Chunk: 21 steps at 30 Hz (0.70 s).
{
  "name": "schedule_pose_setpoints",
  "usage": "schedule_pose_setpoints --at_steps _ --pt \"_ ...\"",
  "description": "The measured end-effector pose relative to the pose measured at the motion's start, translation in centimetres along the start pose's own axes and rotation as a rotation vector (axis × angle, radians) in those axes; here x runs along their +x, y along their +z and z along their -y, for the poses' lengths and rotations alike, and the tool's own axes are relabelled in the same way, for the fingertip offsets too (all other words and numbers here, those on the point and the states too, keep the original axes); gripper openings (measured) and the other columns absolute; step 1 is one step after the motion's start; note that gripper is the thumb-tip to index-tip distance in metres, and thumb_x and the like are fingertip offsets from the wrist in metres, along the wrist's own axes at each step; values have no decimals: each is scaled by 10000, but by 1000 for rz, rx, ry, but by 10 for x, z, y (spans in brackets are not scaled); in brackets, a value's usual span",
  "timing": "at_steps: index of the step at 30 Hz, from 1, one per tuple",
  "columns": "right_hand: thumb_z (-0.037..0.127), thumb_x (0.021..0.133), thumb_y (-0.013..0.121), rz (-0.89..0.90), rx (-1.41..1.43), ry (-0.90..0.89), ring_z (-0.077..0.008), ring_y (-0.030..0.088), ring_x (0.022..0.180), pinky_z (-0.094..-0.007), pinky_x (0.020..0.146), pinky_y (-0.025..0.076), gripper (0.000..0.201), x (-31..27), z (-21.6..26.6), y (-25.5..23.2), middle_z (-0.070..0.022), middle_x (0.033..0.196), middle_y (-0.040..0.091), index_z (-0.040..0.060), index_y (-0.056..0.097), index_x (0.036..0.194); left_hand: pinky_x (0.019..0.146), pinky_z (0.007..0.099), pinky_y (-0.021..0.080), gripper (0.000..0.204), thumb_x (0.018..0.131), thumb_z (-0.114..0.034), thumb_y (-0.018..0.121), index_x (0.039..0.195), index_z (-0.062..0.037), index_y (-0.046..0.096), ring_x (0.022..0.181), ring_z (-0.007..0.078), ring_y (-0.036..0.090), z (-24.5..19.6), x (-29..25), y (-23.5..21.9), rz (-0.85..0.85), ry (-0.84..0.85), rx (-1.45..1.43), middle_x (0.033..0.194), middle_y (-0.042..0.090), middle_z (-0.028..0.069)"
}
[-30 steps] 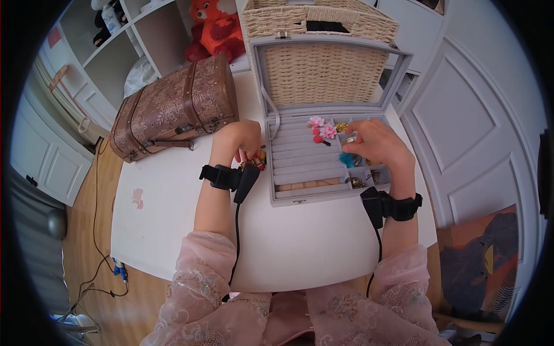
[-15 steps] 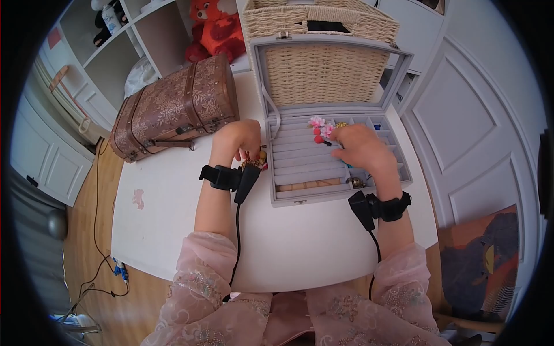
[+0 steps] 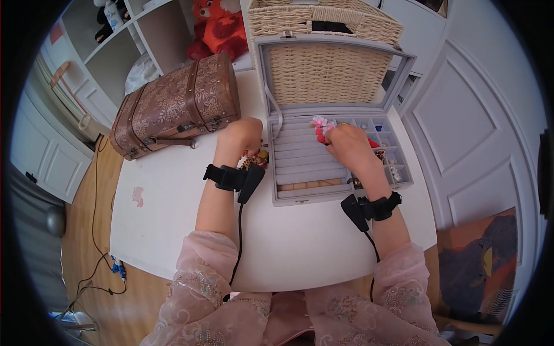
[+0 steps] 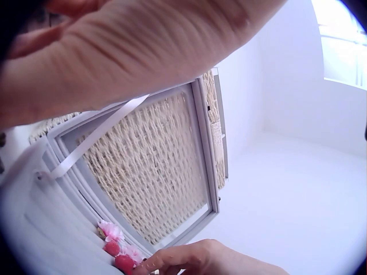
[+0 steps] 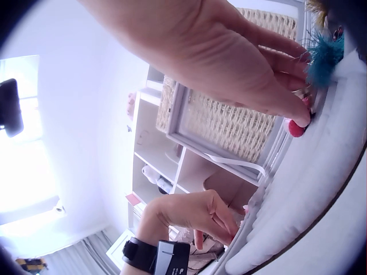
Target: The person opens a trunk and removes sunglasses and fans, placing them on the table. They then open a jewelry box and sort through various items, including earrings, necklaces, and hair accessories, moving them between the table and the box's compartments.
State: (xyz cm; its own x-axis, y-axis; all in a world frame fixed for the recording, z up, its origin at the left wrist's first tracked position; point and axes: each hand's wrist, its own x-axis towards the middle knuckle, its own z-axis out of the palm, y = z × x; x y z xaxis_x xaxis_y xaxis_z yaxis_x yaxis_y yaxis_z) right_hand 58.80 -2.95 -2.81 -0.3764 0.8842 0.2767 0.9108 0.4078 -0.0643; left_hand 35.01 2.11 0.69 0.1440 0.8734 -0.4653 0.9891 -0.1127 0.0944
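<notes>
My left hand (image 3: 242, 137) is at the left edge of an open grey jewelry box (image 3: 288, 200). Its bent fingers hold a bunch of gold, red and yellow beaded jewelry (image 3: 255, 158), partly hidden beneath the hand. Over the box's middle, my right hand (image 3: 353, 149) pinches a hair clip with pink flowers (image 3: 323, 123) and red balls (image 3: 321, 138). The right wrist view shows its thumb against a red ball (image 5: 296, 128). Close by its other fingers is a fluffy teal ornament (image 5: 325, 57). The clip lies on padded ring rolls (image 3: 303, 154).
Small compartments with trinkets (image 3: 395, 173) line the box's right side. Behind the raised glass lid stands a wicker basket (image 3: 323, 75). A brown patterned chest (image 3: 179, 106) sits at the table's back left. Cables run from both wrist cameras across the white table (image 3: 300, 248).
My right hand has moved left from the compartments and the teal ornament to the flower clip, uncovering the compartments on the right. My left hand has stayed nearly in place.
</notes>
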Motion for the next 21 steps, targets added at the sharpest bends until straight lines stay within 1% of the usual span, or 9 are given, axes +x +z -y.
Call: schedule_pose_setpoints --at_steps 4,6,10,12,14,16,18,19,21 --pt "34 707 623 -59 -24 -31 -321 651 727 -400 640 520 53 1 0 4 -166 736 652 11 668 721 492 322 544 150 638 46 687 785 63 665 606 248 653 -3 -4 -1 -20 -4 -12 742 654 172" --pt "29 711 617 -47 -40 -26 -322 650 730 -400 646 519 56 2 1 3 -168 740 652 13 669 725 586 361 548 237 603 -34 748 794 77 663 708 307 684 -3 -5 -2 -12 18 -24 802 671 209" --pt "13 724 600 -13 -23 -3 -322 650 740 -397 663 519 72 1 4 -2 -178 750 650 12 672 731 571 349 545 225 617 -41 749 796 66 664 679 281 683 -5 -6 -4 46 -7 -47 793 674 192" --pt "10 728 595 7 -32 -1 -325 649 747 -398 670 519 75 1 5 -4 -184 759 649 9 670 731 554 344 542 194 631 -37 746 771 64 658 652 257 677 -6 -9 -5 22 22 -74 767 672 179" --pt "7 731 590 27 -41 0 -328 648 753 -398 677 518 78 1 5 -3 -189 768 648 5 668 730 539 346 540 183 642 -41 738 770 60 656 638 261 673 -9 -18 -10 -9 26 -97 759 670 172" --pt "19 729 595 45 -11 8 -347 620 752 -424 683 497 29 1 3 0 -178 746 626 4 620 725 523 349 538 172 653 -44 730 769 56 653 625 266 669 -14 -30 -16 -39 31 -120 751 669 166" --pt "27 743 586 51 24 -9 -351 617 766 -428 693 495 42 -1 -1 -2 -183 765 626 -2 617 744 523 315 546 196 701 -126 711 806 36 675 657 248 666 -16 -38 -19 -126 192 -150 753 669 144" --pt "34 757 577 57 59 -26 -356 614 779 -431 703 492 56 -2 -2 -3 -187 784 627 -7 614 763 523 315 546 196 701 -126 711 806 36 675 657 248 666 -17 -38 -18 -126 192 -150 753 669 144" --pt "41 771 567 106 46 13 -361 609 792 -434 713 489 70 -2 0 -10 -192 813 625 -11 609 788 598 317 536 184 725 -138 698 831 12 684 684 244 663 -19 -34 -15 -285 463 33 767 673 147"
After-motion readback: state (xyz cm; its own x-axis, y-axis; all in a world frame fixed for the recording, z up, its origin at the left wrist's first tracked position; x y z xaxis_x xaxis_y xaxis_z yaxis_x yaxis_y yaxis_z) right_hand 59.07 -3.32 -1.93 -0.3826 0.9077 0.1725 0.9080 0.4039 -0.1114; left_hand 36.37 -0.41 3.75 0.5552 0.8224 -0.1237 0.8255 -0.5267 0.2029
